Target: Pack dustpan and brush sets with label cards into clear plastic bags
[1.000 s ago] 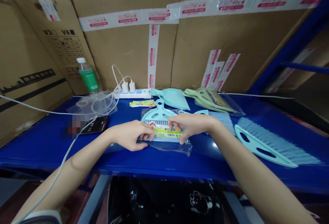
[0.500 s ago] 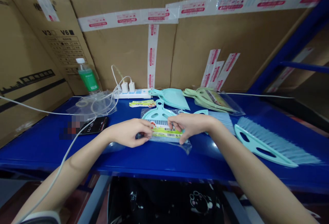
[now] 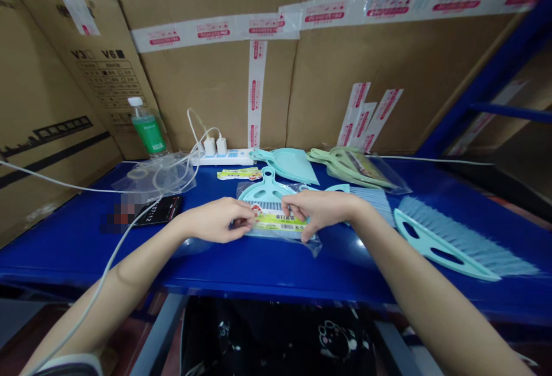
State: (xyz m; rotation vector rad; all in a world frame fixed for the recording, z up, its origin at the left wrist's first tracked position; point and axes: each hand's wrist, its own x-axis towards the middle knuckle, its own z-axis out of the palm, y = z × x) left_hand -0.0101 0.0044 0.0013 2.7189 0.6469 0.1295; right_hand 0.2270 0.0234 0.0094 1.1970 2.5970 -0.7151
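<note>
A light-blue dustpan [image 3: 261,195] with a brush lies in a clear plastic bag [image 3: 314,246] on the blue table. Across its bristles sits a green and white printed label card [image 3: 276,222]. My left hand [image 3: 221,219] has curled fingers, pinched at the card's left edge. From the right, my right hand [image 3: 324,209] reaches over the card. Its bent fingertips touch the card's upper right part, while the thumb stays apart near the right edge. Whether the bag's film lies between fingers and card, I cannot tell.
Blue brushes [image 3: 448,244] lie to the right. Behind are a blue dustpan [image 3: 293,164], a bagged green dustpan set [image 3: 353,168] and more label cards [image 3: 239,173]. A power strip [image 3: 233,157], bottle [image 3: 149,131], phone [image 3: 159,211] and white cable [image 3: 116,249] occupy the left side.
My left hand has shifted slightly up along the card's left edge, with its fingers curled. The right hand and the bagged set have barely moved.
</note>
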